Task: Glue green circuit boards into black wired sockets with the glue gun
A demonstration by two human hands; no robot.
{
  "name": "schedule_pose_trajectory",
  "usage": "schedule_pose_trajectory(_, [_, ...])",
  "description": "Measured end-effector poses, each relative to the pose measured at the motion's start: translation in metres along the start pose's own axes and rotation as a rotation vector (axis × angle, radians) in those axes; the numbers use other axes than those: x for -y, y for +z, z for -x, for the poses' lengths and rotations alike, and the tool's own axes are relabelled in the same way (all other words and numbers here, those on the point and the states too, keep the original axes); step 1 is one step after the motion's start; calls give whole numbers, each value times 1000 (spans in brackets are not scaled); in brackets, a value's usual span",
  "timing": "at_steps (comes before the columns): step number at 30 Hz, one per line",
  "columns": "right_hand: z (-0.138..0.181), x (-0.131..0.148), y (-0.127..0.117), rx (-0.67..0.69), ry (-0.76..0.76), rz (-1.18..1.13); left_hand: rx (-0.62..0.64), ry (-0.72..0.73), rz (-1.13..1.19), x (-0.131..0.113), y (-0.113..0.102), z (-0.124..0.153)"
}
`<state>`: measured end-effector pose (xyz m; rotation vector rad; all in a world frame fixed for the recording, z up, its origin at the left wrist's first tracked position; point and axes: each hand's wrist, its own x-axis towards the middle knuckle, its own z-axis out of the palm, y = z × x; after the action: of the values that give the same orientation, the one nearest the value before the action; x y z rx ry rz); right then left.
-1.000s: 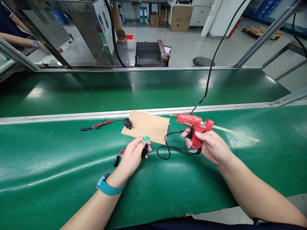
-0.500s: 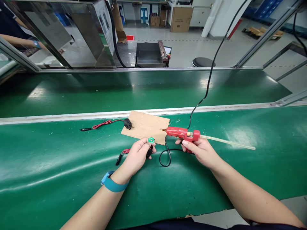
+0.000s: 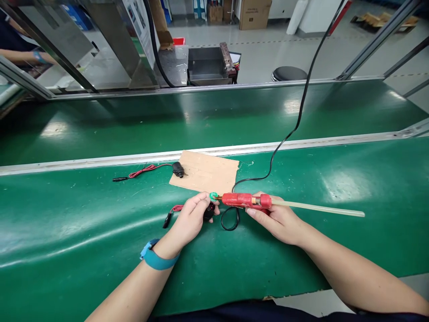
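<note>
My left hand (image 3: 192, 215) is closed, pinching a small green circuit board (image 3: 213, 196) between thumb and finger. A black round part (image 3: 209, 212) sits in the same hand under the board, partly hidden by the fingers; a red-and-black lead with a black plug (image 3: 166, 220) shows at the hand's left. My right hand (image 3: 279, 221) is wrapped round a red hot glue gun (image 3: 244, 200). Its nozzle is at the green board, touching or nearly so. A long translucent glue stick (image 3: 321, 208) sticks out of the gun's back.
A cardboard piece (image 3: 209, 171) lies beyond my hands. On its left edge rests a black part (image 3: 178, 169) with a coiled red-and-black lead (image 3: 142, 171). The gun's black cord (image 3: 297, 120) loops on the green mat and rises to the upper right. A white rail (image 3: 134, 159) crosses behind.
My right hand has brought the glue gun left and nearer, so its nozzle is now at the green board. My left hand stays almost in place. The view has tilted slightly down.
</note>
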<state>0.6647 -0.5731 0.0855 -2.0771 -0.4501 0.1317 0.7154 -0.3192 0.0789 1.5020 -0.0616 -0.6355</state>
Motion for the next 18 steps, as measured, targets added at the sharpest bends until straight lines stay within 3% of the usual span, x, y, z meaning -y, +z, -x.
schedule_pose_trajectory(18, [1, 3, 3, 21, -12, 42, 44, 47, -60, 1, 0, 6])
